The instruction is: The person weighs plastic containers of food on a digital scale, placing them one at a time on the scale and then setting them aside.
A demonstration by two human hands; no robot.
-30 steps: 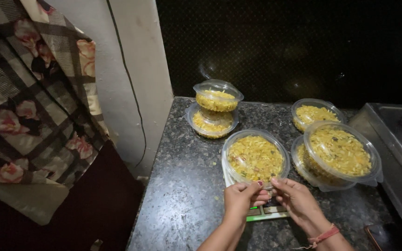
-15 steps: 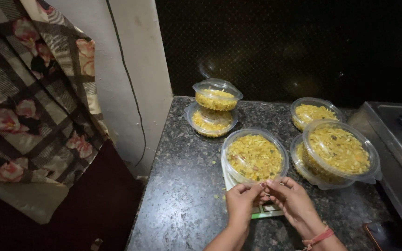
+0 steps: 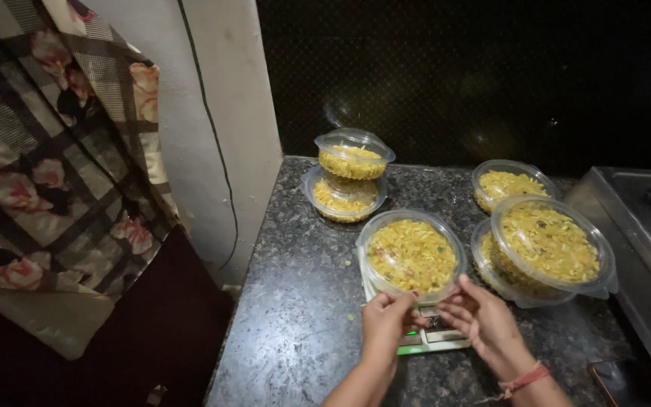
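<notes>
Curled at the near rim of a round clear tub (image 3: 412, 255) of yellow food, left hand (image 3: 386, 320) with fingertips bunched against the lid edge; could not tell whether pinching the edge or only pressing on it. Held just beside it, right hand (image 3: 484, 320), fingers loosely spread and reaching toward the same rim, a red thread (image 3: 521, 379) round the wrist.

Viewed from the head camera, looking down. Sat on a small flat scale (image 3: 435, 339) near the front of a speckled dark stone counter (image 3: 295, 301), that tub, with its lid on.

Judged best handled with light, even pressure from both sides of the rim, kept level, since thin plastic probably flexes and the scale looked small under the wide base.

Stood close on the right: a larger lidded tub (image 3: 548, 241) stacked on another, nearly touching the one on the scale and leaving little elbow room. Farther back: one more tub (image 3: 508, 185), and a stack of two (image 3: 352, 154). Flanked by a steel stove (image 3: 642, 226) at the right edge, and a flowered checked curtain (image 3: 54, 151) and a black cord (image 3: 205, 113) down a white wall at left.
</notes>
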